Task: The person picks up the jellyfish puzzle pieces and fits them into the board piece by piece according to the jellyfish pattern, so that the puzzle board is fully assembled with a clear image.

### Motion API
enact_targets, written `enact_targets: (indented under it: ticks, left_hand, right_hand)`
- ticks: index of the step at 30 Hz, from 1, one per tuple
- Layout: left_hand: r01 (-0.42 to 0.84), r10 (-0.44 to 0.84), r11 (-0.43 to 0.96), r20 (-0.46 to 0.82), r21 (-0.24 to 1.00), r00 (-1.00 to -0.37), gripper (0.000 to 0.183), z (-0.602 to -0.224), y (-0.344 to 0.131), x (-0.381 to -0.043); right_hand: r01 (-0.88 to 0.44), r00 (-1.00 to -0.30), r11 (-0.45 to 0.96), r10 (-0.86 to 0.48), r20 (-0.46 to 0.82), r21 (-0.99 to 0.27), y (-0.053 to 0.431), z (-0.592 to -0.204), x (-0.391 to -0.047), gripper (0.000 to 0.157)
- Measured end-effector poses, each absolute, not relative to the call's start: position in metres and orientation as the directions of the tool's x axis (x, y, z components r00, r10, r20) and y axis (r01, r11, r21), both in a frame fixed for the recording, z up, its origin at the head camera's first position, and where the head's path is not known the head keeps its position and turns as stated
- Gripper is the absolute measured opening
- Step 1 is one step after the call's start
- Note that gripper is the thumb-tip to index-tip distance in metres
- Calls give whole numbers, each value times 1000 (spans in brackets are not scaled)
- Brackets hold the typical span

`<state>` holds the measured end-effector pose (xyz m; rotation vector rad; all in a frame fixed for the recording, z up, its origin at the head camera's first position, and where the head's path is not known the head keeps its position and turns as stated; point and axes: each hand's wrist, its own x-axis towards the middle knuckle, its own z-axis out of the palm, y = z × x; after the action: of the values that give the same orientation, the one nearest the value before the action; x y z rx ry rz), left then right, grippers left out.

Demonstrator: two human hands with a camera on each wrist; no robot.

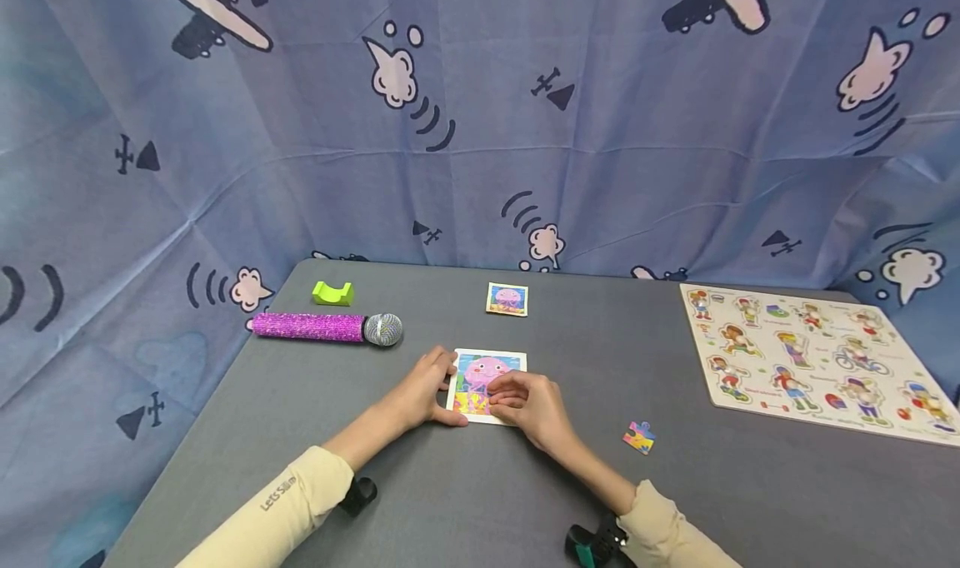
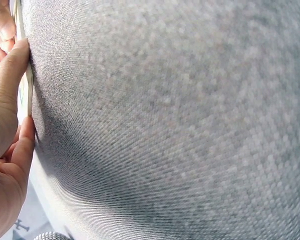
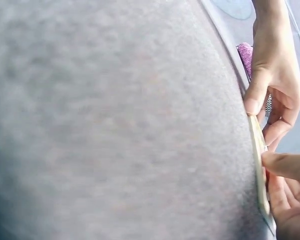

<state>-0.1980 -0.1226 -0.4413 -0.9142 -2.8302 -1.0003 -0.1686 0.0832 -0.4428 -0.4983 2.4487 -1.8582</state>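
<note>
A small jigsaw puzzle (image 1: 483, 373) in a white-edged square tray lies flat on the table, showing a pink round smiling figure. My left hand (image 1: 423, 391) holds the tray at its left side, with the thumb at the near left corner and the fingers along the left edge. Over the lower right part of the picture, my right hand (image 1: 531, 406) bends its fingers and thumb together at a jigsaw piece largely hidden beneath them. A loose jigsaw piece (image 1: 640, 437) in yellow, pink and blue lies to the right. Beyond the tray sits a small picture card (image 1: 507, 299) with the same figure.
At the left lies a glittery purple microphone (image 1: 322, 326), with a lime green curved block (image 1: 333, 293) behind it. A large board of sports figures (image 1: 817, 360) occupies the right side of the grey table (image 1: 420, 510). A blue patterned curtain (image 1: 480, 176) hangs behind.
</note>
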Motion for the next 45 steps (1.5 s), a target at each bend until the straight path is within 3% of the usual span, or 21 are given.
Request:
enact_targets:
  ticks: [5, 15, 35, 45]
  left_hand:
    - [531, 529, 637, 185, 558, -828, 90, -442, -122, -197]
    - [502, 513, 661, 153, 558, -845, 93, -442, -115, -193]
    - [497, 508, 669, 148, 553, -849, 92, -438, -118, -194]
    - [513, 515, 667, 163, 541, -842, 92, -438, -118, -195]
  right_hand:
    - [-223, -948, 238, -277, 154, -945, 83, -445, -171, 23]
    - [-153, -948, -7, -282, 149, -988, 107, -450, -164, 30]
    - [-252, -952, 88, -200, 230, -964, 190, -453, -136, 32]
    - [-262, -958, 31, -126, 256, -965, 227, -446, -115, 37]
